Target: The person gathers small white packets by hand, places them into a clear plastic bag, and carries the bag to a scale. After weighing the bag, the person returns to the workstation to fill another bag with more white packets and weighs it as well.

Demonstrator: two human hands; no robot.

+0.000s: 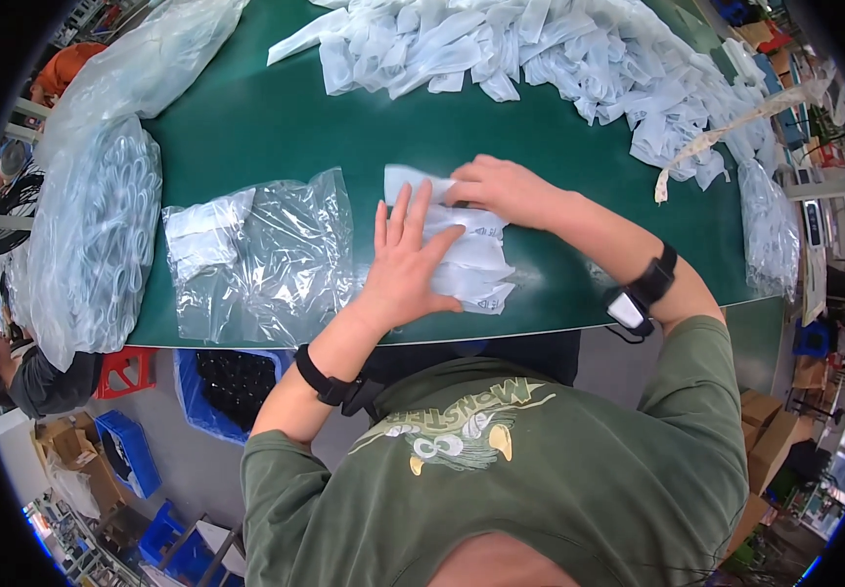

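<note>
A row of overlapping white translucent pouches (pixel 481 256) with small dark print lies on the green table in front of me. My left hand (pixel 403 269) rests on the row's left side, its fingers spread and stretched out. At the row's far end, my right hand (pixel 511 191) has its bent fingers closed on the edge of the farthest white pouch (pixel 405 178). Left of my hands lies a clear plastic bag (pixel 295 259), crinkled and flat. A stack of white pouches (pixel 207 235) shows through the bag's left part.
A large heap of loose white pouches (pixel 540 49) spreads along the table's (pixel 246 127) far side. Big clear plastic sacks (pixel 100 215) cover the left edge. Below stand a blue bin (pixel 193 391) with black contents and a red stool (pixel 127 372). Another person (pixel 36 377) is at the left.
</note>
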